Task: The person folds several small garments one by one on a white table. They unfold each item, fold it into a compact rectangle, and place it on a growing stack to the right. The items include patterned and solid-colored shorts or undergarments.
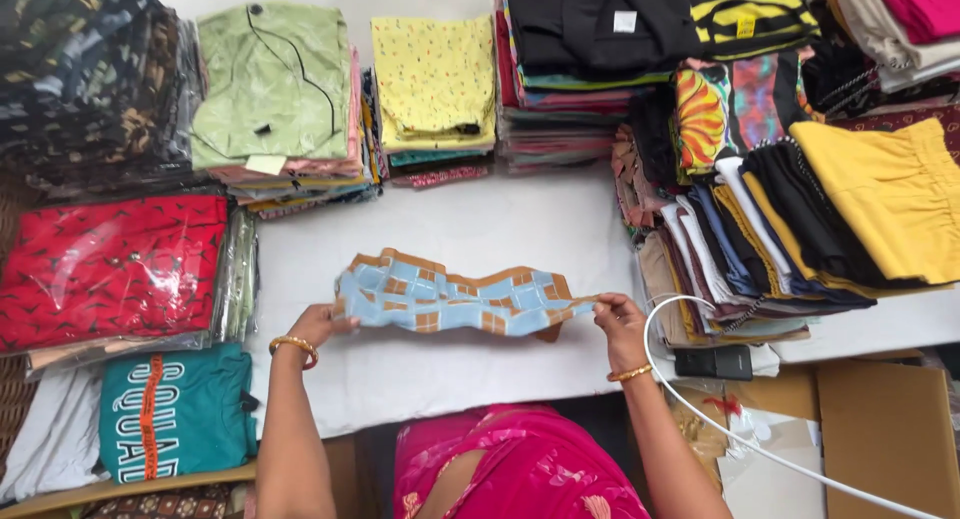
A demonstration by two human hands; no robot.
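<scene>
I hold a light-blue and brown checked cloth [450,297] stretched between both hands just above a white table [480,229]. My left hand [318,325] grips its left end. My right hand [618,317] pinches its right end. The cloth is folded into a long band and sags slightly in the middle. Both wrists wear gold bangles. My pink garment [520,464] shows at the bottom.
Stacks of folded clothes ring the table: a red packaged garment [110,264] and a teal shirt [175,409] at left, green [270,79] and yellow [433,79] piles at the back, a yellow-topped pile [890,194] at right. A white cable [700,409] and cardboard box [880,429] lie at lower right.
</scene>
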